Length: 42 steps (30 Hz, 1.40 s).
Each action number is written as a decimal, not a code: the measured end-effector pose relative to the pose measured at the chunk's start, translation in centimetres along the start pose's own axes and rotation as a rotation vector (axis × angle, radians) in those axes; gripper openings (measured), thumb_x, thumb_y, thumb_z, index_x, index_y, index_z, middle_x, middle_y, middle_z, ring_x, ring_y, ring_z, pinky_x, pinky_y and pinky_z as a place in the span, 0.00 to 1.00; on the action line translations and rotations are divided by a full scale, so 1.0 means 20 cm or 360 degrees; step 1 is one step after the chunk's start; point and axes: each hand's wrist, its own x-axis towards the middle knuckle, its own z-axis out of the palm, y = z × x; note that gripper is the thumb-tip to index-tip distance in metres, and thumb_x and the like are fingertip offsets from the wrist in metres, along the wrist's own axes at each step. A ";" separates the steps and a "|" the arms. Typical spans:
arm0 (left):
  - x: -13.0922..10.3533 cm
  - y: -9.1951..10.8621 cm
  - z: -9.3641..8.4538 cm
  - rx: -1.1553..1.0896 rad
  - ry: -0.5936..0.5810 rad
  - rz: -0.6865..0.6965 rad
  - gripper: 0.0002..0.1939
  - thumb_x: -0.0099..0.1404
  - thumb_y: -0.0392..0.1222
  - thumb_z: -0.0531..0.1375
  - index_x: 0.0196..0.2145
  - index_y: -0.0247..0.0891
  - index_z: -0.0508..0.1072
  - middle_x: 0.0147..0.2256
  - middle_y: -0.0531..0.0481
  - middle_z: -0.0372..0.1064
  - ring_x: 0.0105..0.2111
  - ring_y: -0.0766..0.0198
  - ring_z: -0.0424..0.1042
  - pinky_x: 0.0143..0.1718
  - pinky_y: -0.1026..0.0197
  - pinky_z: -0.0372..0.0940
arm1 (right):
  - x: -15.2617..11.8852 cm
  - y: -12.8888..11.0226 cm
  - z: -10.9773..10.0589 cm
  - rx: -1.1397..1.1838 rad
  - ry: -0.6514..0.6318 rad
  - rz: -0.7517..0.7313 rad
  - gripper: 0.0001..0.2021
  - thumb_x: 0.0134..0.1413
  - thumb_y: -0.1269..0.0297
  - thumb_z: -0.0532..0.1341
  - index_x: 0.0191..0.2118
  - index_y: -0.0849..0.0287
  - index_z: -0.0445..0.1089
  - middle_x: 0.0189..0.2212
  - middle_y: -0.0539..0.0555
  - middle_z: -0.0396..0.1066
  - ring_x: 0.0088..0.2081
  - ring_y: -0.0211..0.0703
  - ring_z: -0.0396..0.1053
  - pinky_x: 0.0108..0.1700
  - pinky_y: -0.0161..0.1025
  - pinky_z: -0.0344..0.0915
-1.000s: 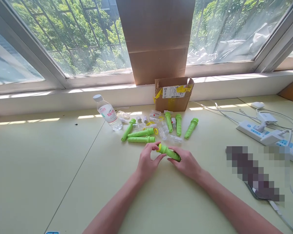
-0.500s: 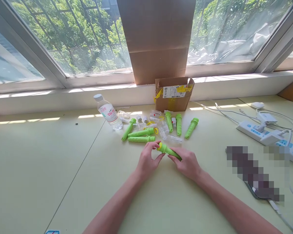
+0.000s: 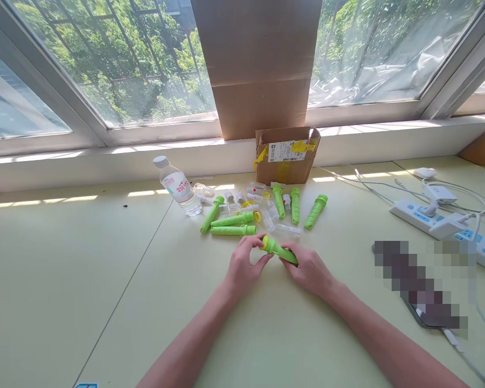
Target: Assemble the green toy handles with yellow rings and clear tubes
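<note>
Head view, work at table (image 3: 84, 280) — step in hand looks like fitting a yellow ring (image 3: 264, 243) to the head end of a green tube (image 3: 283, 254), judging from how the two meet. R hand (image 3: 309, 269) is closed round the tube's lower end, steadying it; L hand (image 3: 244, 267) has fingers curled at the ring, thumb reaching to the near side of the collar. Whether L is a closed pinch or just a light touch, can't tell. Tube is held between the hands, near mid-table, just this side of the loose parts, lying aslant w/ head toward L and tail toward R. Next move prob. calls for R to hold firm while L works the ring evenly down all round, so it sits square — a check of the seat would be sensible. Looks: bright green, plastic by appearance, slim body widening to a ribbed collar; ring a stronger yellow, at the very end. Full seating not clear, fingers cover part of it. Beyond: loose green tubes (image 3: 233, 230), clear plastic shells (image 3: 288, 230), loose yellow rings (image 3: 257, 216) and small white parts (image 3: 229, 195), all in one scatter btwn water bottle (image 3: 180, 188) and the rightmost tube, w/ cardboard box (image 3: 285, 170) behind.
</note>
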 end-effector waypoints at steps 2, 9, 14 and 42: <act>0.00 0.00 0.00 0.0011 0.0006 0.0008 0.11 0.58 0.37 0.61 0.37 0.40 0.63 0.46 0.42 0.69 0.46 0.56 0.70 0.43 0.52 0.67 | 0.00 0.00 0.00 0.0042 0.0058 -0.0025 0.08 0.57 0.66 0.55 0.42 0.55 0.66 0.32 0.54 0.74 0.29 0.44 0.71 0.29 0.39 0.64; 0.00 0.00 0.00 0.0019 0.0027 -0.0013 0.10 0.59 0.37 0.61 0.36 0.40 0.62 0.45 0.44 0.69 0.47 0.57 0.69 0.45 0.52 0.66 | 0.01 -0.03 -0.01 -0.0163 0.0083 -0.0039 0.10 0.58 0.63 0.56 0.45 0.54 0.68 0.37 0.54 0.75 0.35 0.46 0.72 0.32 0.39 0.63; 0.00 -0.01 0.01 0.0011 0.0017 -0.0066 0.09 0.59 0.38 0.61 0.36 0.40 0.62 0.46 0.44 0.69 0.47 0.58 0.70 0.44 0.53 0.66 | 0.00 -0.04 0.00 -0.0201 0.0011 -0.0006 0.11 0.60 0.62 0.53 0.46 0.55 0.68 0.37 0.54 0.76 0.34 0.45 0.72 0.31 0.38 0.62; 0.00 0.00 0.01 0.0095 0.0056 0.0009 0.09 0.59 0.40 0.62 0.34 0.40 0.63 0.43 0.45 0.71 0.46 0.58 0.69 0.44 0.54 0.66 | 0.01 -0.05 -0.03 0.0183 -0.0137 0.0147 0.15 0.60 0.62 0.53 0.50 0.54 0.67 0.38 0.51 0.75 0.33 0.42 0.71 0.35 0.37 0.64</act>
